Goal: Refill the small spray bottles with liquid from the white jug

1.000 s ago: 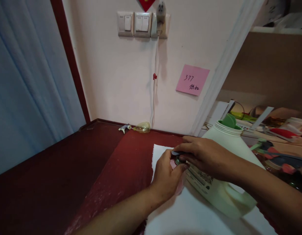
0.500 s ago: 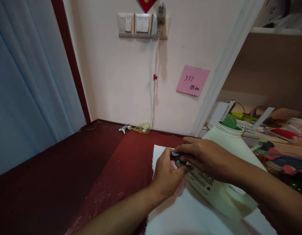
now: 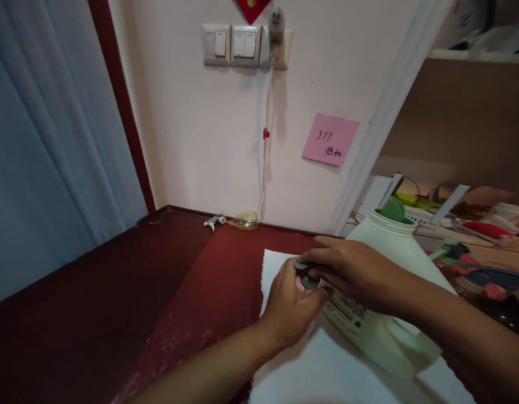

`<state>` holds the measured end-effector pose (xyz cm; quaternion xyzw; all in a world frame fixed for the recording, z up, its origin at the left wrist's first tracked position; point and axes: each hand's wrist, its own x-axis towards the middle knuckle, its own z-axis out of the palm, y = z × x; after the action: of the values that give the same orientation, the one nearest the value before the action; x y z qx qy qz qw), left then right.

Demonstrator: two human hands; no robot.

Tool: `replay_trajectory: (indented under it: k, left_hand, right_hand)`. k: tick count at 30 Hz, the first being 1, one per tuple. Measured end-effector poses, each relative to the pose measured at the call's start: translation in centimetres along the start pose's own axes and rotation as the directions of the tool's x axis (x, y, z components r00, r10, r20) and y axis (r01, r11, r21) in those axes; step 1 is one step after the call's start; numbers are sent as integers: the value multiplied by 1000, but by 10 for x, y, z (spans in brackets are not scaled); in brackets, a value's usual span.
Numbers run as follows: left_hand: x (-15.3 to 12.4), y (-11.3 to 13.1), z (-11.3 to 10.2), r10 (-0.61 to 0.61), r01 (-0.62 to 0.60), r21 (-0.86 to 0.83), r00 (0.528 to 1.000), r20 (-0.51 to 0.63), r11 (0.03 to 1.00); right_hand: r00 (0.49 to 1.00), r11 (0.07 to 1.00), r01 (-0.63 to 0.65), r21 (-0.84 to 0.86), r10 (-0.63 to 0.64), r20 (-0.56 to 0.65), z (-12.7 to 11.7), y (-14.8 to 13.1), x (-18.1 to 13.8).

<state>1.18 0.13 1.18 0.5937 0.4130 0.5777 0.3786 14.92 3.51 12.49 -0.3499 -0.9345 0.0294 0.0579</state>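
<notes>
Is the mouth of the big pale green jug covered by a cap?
No: the jug has its threaded neck uncovered, and a green spout shows inside it.

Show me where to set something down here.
The tabletop's dark left side has bare room, bordered by the blue curtain and the brighter red stretch. That stretch is open too, between the yellow spray bottle and left forearm. The white sheet is crowded where the left hand, right hand, pink bottle and pale green jug cluster.
</notes>
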Motion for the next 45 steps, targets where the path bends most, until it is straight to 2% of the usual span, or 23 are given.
replay_trajectory:
  k: [4, 8, 13, 16, 20, 24, 26, 32, 37, 39, 43, 45]
  left_hand:
    - [7, 3, 0, -83, 84, 11, 994, -73, 996]
    - [6, -2, -3, 3, 1, 60, 998, -63, 998]
    - [-3, -10, -5, 126, -128, 134, 992, 19, 983]
    - [-4, -9, -7, 148, -158, 164, 986, 71, 974]
    - [2, -2, -7, 87, -101, 167, 992, 89, 981]
    - [7, -3, -4, -30, 32, 169, 999, -14, 985]
    - [8, -6, -3, -41, 45, 167, 999, -26, 985]
    - [4, -12, -8, 60, -65, 65, 995, 79, 996]
    - [2, -9, -11, 122, -142, 111, 979, 166, 984]
    - [3, -6, -10, 89, -108, 142, 987, 137, 984]
    - [7, 1, -5, -35, 38, 173, 999, -16, 984]
    - [9, 2, -3, -32, 46, 213, 997, -67, 976]
  right_hand:
    - [1000, 1000, 5, -13, -5, -9, 0, 0, 0]
    - [1000, 1000, -2, 2, 2, -1, 0, 0, -2]
    - [1000, 1000, 1, 6, -1, 0, 0, 1, -2]
    - [1000, 1000, 4, 10, -4, -12, 1, 2, -2]
    - [1000, 1000, 0, -1, 0, -16, 1, 2, -2]
    - [1000, 1000, -13, -25, 13, 1, 0, 0, -2]
    - [1000, 1000, -6, -17, 6, -4, 0, -1, -2]
    - [1000, 1000, 1, 0, -1, -2, 1, 1, -2]
    - [1000, 1000, 5, 27, -5, -18, 2, 4, -2]
    - [1000, 1000, 1, 24, 0, -20, 2, 3, -3]
    - [1000, 1000, -8, -17, 8, -12, 1, 1, -4]
    - [1000, 1000, -8, -19, 8, -9, 1, 0, -3]
